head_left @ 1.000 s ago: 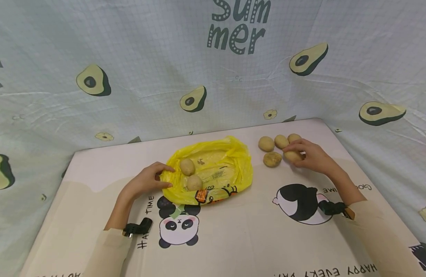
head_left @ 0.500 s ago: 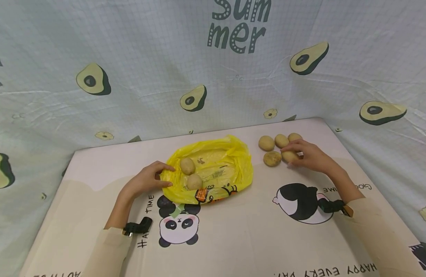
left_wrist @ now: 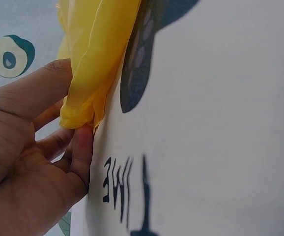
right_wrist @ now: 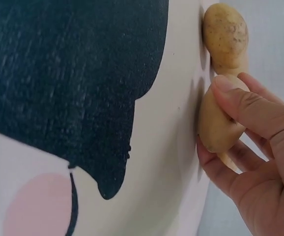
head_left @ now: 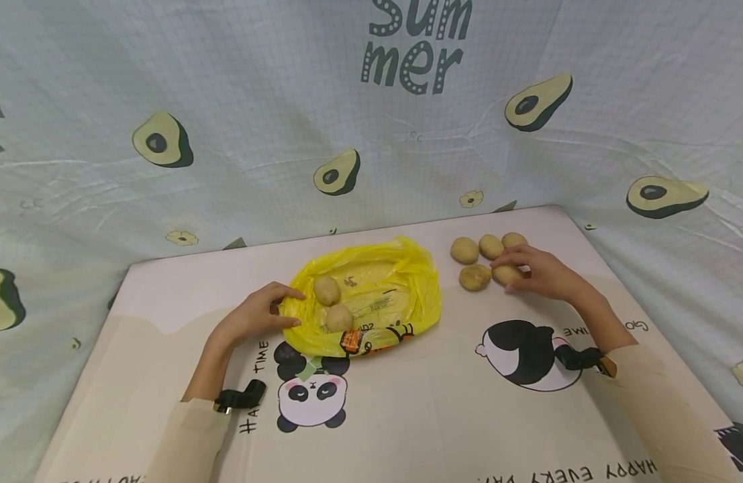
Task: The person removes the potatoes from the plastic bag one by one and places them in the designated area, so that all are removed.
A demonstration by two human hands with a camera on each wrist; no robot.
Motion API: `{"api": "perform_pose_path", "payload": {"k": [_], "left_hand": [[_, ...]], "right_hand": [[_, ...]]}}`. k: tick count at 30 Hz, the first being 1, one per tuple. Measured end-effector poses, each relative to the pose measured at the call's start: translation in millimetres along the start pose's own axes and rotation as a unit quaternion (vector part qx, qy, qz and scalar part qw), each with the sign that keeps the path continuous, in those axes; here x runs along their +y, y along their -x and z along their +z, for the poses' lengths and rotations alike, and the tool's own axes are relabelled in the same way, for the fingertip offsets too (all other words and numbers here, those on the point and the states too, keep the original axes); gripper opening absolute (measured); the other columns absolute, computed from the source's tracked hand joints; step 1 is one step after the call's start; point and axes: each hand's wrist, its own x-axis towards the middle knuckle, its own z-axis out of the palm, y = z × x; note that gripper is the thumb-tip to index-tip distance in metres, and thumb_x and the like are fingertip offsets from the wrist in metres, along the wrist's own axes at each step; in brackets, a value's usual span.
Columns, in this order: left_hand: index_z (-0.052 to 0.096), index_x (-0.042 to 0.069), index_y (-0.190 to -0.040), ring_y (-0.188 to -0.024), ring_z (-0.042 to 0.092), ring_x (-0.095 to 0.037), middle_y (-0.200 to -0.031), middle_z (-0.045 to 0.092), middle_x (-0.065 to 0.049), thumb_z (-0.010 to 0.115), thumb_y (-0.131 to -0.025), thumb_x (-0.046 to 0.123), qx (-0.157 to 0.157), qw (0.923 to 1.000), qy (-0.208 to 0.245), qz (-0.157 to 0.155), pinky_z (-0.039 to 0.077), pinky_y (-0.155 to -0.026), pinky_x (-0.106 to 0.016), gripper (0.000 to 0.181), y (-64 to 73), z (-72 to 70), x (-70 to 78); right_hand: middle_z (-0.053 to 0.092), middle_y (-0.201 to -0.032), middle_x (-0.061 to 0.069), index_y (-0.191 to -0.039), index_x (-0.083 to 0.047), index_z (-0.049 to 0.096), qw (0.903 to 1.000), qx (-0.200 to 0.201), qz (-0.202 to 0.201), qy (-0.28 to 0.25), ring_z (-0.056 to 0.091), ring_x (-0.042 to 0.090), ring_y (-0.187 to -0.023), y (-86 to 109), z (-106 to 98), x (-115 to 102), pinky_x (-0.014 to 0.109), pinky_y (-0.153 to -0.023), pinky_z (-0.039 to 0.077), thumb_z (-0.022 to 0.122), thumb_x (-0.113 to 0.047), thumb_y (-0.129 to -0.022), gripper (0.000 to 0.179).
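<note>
- Left hand (head_left: 256, 313): gripping edge of yellow bag (head_left: 430, 295); bag print possibly lettering, illegible.
- Right hand (head_left: 541, 272): grasping potato (right_wrist: 217, 122).
- Backdrop cloth (head_left: 256, 80) reads "SUMMER"; table (head_left: 419, 402), inverted, "HAPPY EVERY".

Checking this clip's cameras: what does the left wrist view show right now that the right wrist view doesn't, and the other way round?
Only the left wrist view shows the left hand pinching the edge of the yellow bag, plus the lettering and an avocado print.

Only the right wrist view shows the right hand holding a potato, with other potatoes beyond it, plus a pink print.

Both share the pale table, dark prints on it, and the cloth behind.
</note>
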Motion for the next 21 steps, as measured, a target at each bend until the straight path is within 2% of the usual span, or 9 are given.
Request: {"api": "perform_pose_path", "payload": {"k": [7, 13, 21], "left_hand": [[0.067, 0.012, -0.13, -0.106, 0.053, -0.027, -0.128, 0.058, -0.012, 0.081, -0.087, 0.029, 0.001, 1.0, -0.004, 0.003, 0.049, -0.097, -0.045, 0.048, -0.6, 0.8, -0.1], [0.066, 0.013, -0.131, -0.107, 0.053, -0.028, -0.129, 0.058, -0.013, 0.081, -0.088, 0.029, 0.001, 1.0, -0.005, 0.0, 0.049, -0.097, -0.045, 0.048, -0.2, 0.8, 0.2], [0.066, 0.012, -0.131, -0.108, 0.053, -0.028, -0.129, 0.058, -0.013, 0.081, -0.088, 0.028, 0.003, 1.0, -0.006, 0.001, 0.048, -0.098, -0.046, 0.048, -0.3, 0.4, 0.6]], "right_hand": [[0.059, -0.133, 0.018, -0.122, -0.011, 0.072, 0.9999, -0.011, 0.004, 0.006, 0.052, 0.041, -0.127, -0.9, -2.3, 4.5, 0.057, -0.095, 0.049, 0.086, -0.004, -0.078, 0.047], [0.061, -0.13, 0.018, -0.122, -0.011, 0.072, 0.9997, -0.022, 0.01, 0.004, 0.054, 0.04, -0.124, -2.3, -4.6, 4.4, 0.054, -0.092, 0.05, 0.087, -0.007, -0.078, 0.046], [0.059, -0.13, 0.02, -0.12, -0.009, 0.073, 0.9993, -0.026, 0.025, 0.008, 0.053, 0.041, -0.123, -5.7, -2.7, -0.7, 0.055, -0.095, 0.047, 0.086, -0.001, -0.077, 0.046]]}}
